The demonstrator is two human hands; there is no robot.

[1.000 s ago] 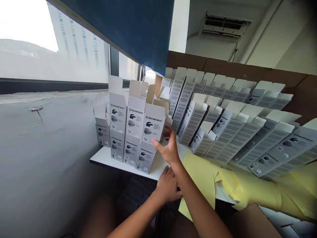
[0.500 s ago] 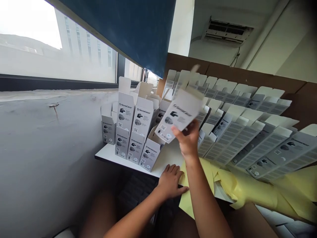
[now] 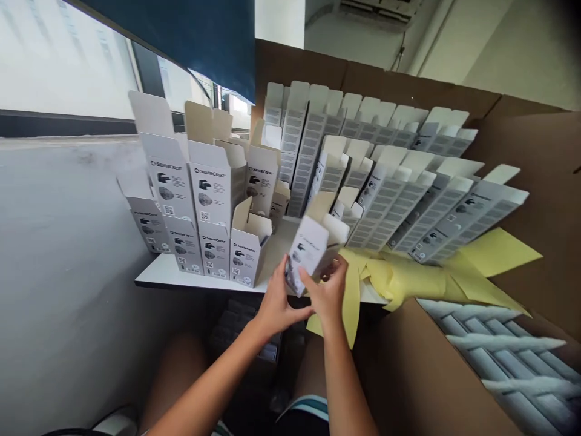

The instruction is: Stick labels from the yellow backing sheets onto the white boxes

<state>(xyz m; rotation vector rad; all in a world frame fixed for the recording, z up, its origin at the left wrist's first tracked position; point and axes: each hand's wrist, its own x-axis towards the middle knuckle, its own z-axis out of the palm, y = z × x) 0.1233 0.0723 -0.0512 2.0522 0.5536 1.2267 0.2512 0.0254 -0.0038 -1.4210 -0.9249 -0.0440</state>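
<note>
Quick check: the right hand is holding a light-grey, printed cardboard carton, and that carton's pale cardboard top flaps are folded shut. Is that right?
Not quite: the pale cardboard top flaps stand open, as the head view shows. The right hand is indeed holding the light-grey, printed cardboard carton.

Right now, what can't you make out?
Head view, held box: small print, blurred; its inside, hidden by front panel and flaps.
Head view, boxes behind the front stack: partly covered by it.
Head view, open carton: cut off by the picture's edge; anything under its top layer, hidden by that layer.
Head view, wall unit: cut off by the top edge.
</note>
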